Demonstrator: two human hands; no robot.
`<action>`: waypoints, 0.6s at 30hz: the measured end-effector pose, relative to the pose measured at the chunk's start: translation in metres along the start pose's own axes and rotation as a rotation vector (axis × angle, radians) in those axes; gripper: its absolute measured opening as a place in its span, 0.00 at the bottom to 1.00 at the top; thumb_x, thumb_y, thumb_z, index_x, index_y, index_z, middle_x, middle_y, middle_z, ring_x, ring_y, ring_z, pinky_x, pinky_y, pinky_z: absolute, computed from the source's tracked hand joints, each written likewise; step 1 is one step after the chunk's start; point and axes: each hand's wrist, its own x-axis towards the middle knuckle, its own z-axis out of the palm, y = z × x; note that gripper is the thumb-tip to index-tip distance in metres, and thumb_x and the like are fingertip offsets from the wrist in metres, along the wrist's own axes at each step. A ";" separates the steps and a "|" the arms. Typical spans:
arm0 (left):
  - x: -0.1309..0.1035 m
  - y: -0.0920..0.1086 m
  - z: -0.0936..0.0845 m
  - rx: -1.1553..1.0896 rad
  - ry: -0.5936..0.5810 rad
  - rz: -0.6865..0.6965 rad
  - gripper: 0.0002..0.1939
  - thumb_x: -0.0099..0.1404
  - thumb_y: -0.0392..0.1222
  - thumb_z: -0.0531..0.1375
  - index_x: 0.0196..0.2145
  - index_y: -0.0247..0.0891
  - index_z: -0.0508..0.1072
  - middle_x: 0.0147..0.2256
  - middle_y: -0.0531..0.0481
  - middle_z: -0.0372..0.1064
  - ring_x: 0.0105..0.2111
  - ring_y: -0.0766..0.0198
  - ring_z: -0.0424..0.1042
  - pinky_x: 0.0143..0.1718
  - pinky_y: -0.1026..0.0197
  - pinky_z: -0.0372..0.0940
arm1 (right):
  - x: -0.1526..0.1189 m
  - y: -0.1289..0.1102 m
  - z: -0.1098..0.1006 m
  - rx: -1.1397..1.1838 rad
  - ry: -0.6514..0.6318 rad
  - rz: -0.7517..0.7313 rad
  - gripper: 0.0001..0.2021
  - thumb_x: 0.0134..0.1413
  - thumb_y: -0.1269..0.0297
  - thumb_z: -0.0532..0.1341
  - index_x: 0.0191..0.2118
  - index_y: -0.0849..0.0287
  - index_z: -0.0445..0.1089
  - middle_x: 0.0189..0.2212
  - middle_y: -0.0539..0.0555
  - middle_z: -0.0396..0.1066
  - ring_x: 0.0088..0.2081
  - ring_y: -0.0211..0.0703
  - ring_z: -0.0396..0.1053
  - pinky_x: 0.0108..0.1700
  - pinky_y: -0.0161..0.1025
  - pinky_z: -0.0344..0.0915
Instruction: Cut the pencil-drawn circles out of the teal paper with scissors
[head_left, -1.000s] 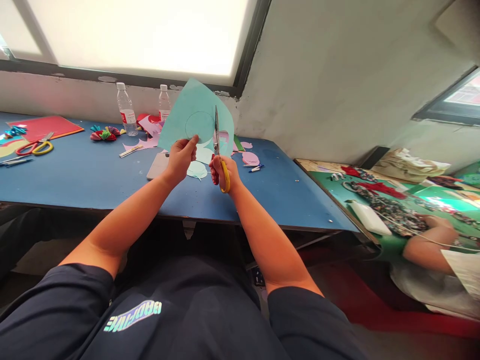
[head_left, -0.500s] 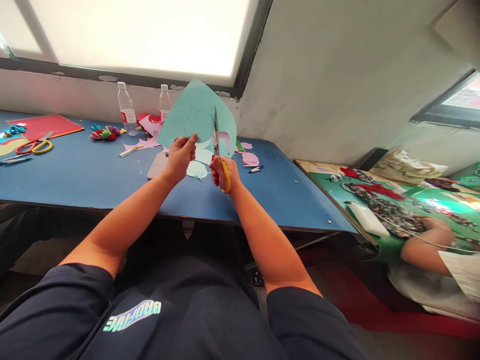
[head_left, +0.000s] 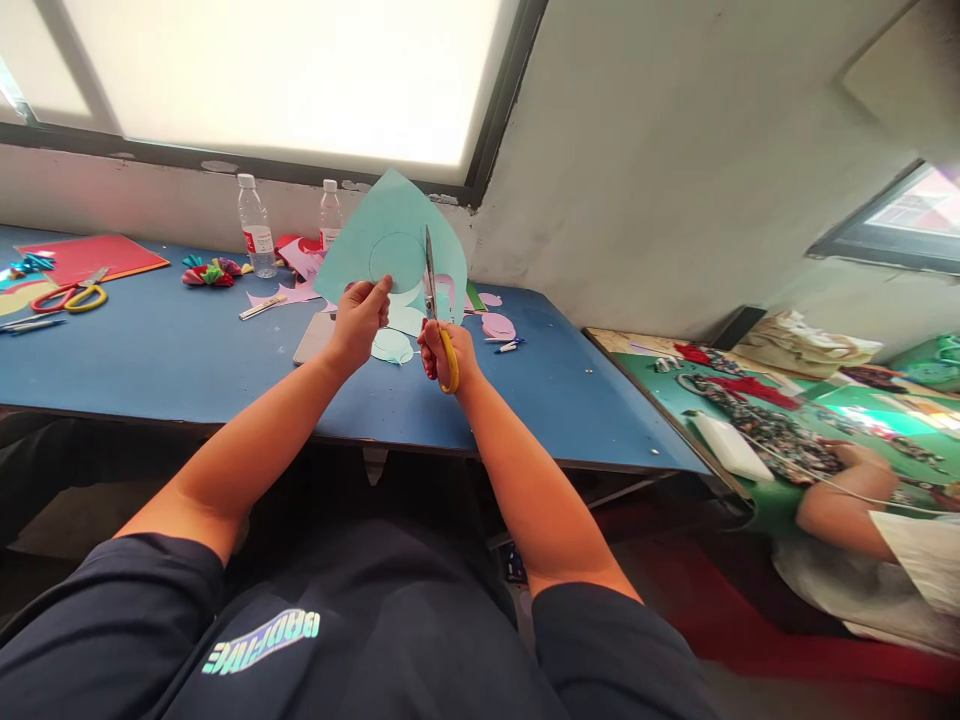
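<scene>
My left hand (head_left: 362,318) pinches the lower edge of a light blue-green sheet of paper (head_left: 390,205), thumb in front. A circle is drawn on the sheet, close to that thumb. Closed round the handles of a pair of scissors (head_left: 430,275), my right hand (head_left: 451,352) holds them with the blades pointing up. One handle loop is yellow, the other red. The blades lie at the right side of the drawn circle, against the paper. Below the sheet, pale green cut rounds (head_left: 392,343) rest on the blue table (head_left: 187,365).
Two plastic bottles (head_left: 259,240) stand by the wall. At the left lie another pair of scissors (head_left: 82,293), red paper (head_left: 97,256) and pens. Pink rounds (head_left: 498,326) and a pen (head_left: 508,346) sit at right. A co-worker's arm (head_left: 847,500) rests at a green table.
The view has shifted slightly, so the table and bottles sit a little lower. My hands keep the same holds on the paper and scissors.
</scene>
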 end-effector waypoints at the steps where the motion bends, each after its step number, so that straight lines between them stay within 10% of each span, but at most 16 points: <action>1: 0.000 0.000 0.000 -0.001 0.000 -0.001 0.35 0.82 0.49 0.76 0.26 0.43 0.58 0.22 0.60 0.58 0.23 0.72 0.57 0.26 0.65 0.56 | 0.000 0.000 0.000 -0.001 -0.001 0.002 0.49 0.44 0.02 0.68 0.34 0.51 0.70 0.20 0.43 0.62 0.18 0.36 0.58 0.17 0.38 0.61; 18: 0.002 0.005 -0.004 -0.001 0.021 0.018 0.37 0.81 0.53 0.77 0.27 0.43 0.56 0.22 0.61 0.58 0.23 0.72 0.56 0.26 0.65 0.56 | 0.000 0.000 0.000 -0.027 -0.009 0.039 0.50 0.42 0.00 0.66 0.33 0.50 0.69 0.20 0.45 0.63 0.18 0.37 0.58 0.17 0.38 0.61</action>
